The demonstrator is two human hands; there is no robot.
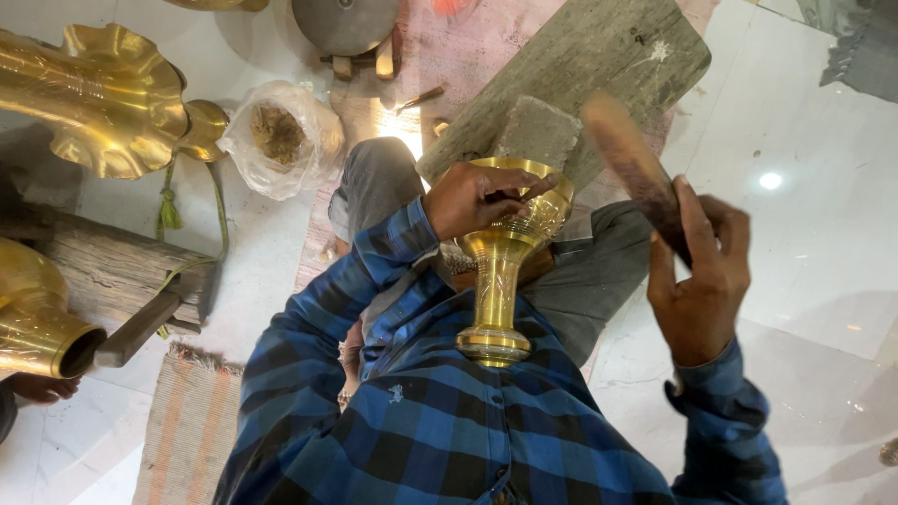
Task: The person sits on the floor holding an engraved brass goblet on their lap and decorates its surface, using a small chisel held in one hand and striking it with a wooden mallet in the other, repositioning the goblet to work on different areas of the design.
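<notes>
My left hand (479, 198) grips the engraved bowl of a brass goblet (498, 281), thumb over its rim. The goblet's stem points back at me and its round foot rests against my blue checked shirt. My right hand (700, 271) is raised to the right of it, closed around a dark wooden mallet (629, 161) whose rounded end sticks up and to the left, near the goblet's rim but apart from it. Under the goblet my legs in grey trousers are folded on the floor.
A grey wooden plank (599, 65) with a stone block (538, 131) lies ahead. Left: a large fluted brass horn (103, 98), another brass piece (37, 323), a wooden beam (112, 266), a plastic bag of brown material (279, 138). A striped mat (187, 425) lies beside me on the white marble floor.
</notes>
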